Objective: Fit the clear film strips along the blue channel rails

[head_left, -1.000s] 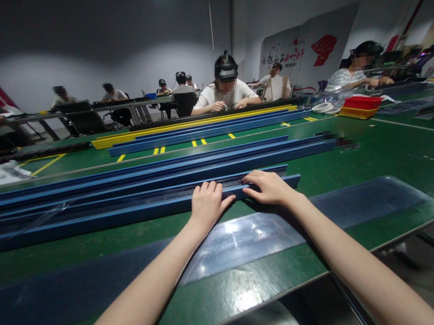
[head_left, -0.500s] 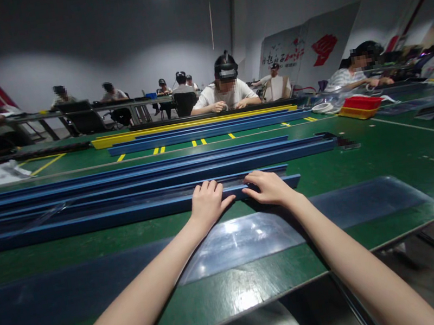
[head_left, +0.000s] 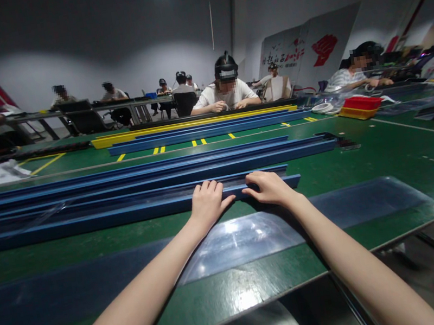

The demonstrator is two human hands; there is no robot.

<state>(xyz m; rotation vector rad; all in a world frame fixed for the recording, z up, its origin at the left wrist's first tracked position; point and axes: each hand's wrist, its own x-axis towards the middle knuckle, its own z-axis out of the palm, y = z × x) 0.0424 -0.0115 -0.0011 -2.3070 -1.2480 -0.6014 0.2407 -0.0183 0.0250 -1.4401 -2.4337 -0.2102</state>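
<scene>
A long blue channel profile lies across the green table, its right end just beyond my hands. My left hand is wrapped over its front wall, thumb in front and fingers reaching inside. A little to the right, my right hand grips the same wall with fingers curled over the edge. What the fingertips touch inside the channel is hidden. Between my forearms and beyond them, a clear plastic strip lies flat on the table. Behind, another blue channel profile runs parallel.
Further back lie a yellow profile and more blue profiles. A red tray and white rings are at the back right, a white bag at the left. A co-worker sits opposite. The table's front edge is near me.
The fingers of my right hand have shifted very slightly on the channel wall. My left hand and the profiles stay in place.
</scene>
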